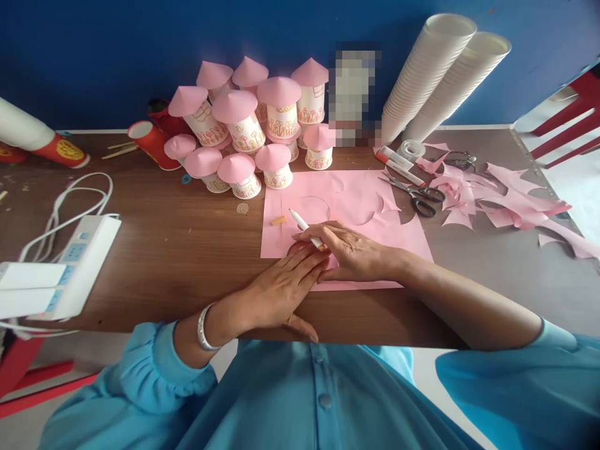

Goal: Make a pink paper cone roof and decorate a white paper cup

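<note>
A pink paper sheet with drawn circle outlines lies before me on the brown table. My left hand rests flat with its fingers stretched out over the sheet's near left part. Under its fingertips a dark curved edge shows, mostly hidden. In my right hand is a white marker, its orange end by the fingers and its white end pointing up and left. The right fingers meet the left fingertips. An orange marker cap lies on the paper's left side.
Several decorated paper cups with pink cone roofs stand behind the sheet. To the right are scissors, a red-and-white marker, clear tape, pink scraps and stacked cups. A power strip lies left.
</note>
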Demonstrator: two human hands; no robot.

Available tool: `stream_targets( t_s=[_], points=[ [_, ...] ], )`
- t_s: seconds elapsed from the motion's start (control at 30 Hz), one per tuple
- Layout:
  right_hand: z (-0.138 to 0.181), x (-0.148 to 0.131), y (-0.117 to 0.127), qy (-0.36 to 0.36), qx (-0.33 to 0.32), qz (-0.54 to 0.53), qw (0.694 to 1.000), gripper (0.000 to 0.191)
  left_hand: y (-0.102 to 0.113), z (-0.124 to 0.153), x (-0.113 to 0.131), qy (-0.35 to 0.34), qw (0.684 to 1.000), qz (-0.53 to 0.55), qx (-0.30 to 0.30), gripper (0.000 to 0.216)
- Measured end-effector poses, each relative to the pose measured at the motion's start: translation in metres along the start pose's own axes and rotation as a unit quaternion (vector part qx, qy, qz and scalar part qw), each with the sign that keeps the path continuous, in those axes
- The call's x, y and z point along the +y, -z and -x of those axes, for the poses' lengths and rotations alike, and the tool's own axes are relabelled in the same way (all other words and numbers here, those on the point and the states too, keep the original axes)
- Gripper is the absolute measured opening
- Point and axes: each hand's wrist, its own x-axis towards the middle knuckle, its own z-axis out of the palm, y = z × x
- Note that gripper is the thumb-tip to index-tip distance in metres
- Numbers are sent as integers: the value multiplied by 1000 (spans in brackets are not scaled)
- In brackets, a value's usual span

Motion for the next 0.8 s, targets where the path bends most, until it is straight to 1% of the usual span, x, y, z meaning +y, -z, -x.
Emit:
stream_targets(
  t_s=[0.1,0.2,0.3,0.37,0.4,0.43,0.5,0.53,0.57,0.6,0.63,0.67,0.73,0.8],
  points=[
    [0,1,0,-2,-4,-5,1000,61,-2,0,-1,2,1000,0,-7,136],
    [-1,2,-1,-6,-2,-10,1000,59,0,0,-4,8,1000,13,-15,131],
    [-1,2,-3,-13,-1,-11,1000,63,9,0,-6,5,999,42,-10,124],
    [0,2,-4,-12,-1,-10,1000,65,17,1,-7,-5,997,78,12,112],
    [1,2,-4,-12,-1,-10,1000,66,21,2,-7,-18,995,96,34,101],
    [2,2,-4,-15,-1,-9,1000,66,25,3,-7,-26,992,105,63,85],
    [3,3,-4,-19,-1,1,1000,66,30,4,-7,-16,985,74,155,48],
    [4,4,-4,-18,-1,9,1000,67,33,4,-7,2,978,37,207,36],
    [5,5,-4,-15,-2,18,1000,68,35,2,-8,25,966,-12,255,34],
    [5,6,-5,-11,-2,25,1000,70,37,0,-9,43,957,-55,281,36],
    [6,7,-5,-6,-3,31,999,71,38,-4,-11,53,953,-92,283,38],
    [6,8,-5,-3,-3,37,999,72,41,-8,-14,52,953,-130,268,39],
    [7,10,-6,-2,-3,45,999,72,45,-18,-21,27,954,-195,225,38],
    [6,12,-6,-5,-2,50,999,70,48,-26,-29,3,952,-243,186,31]
  ],
)
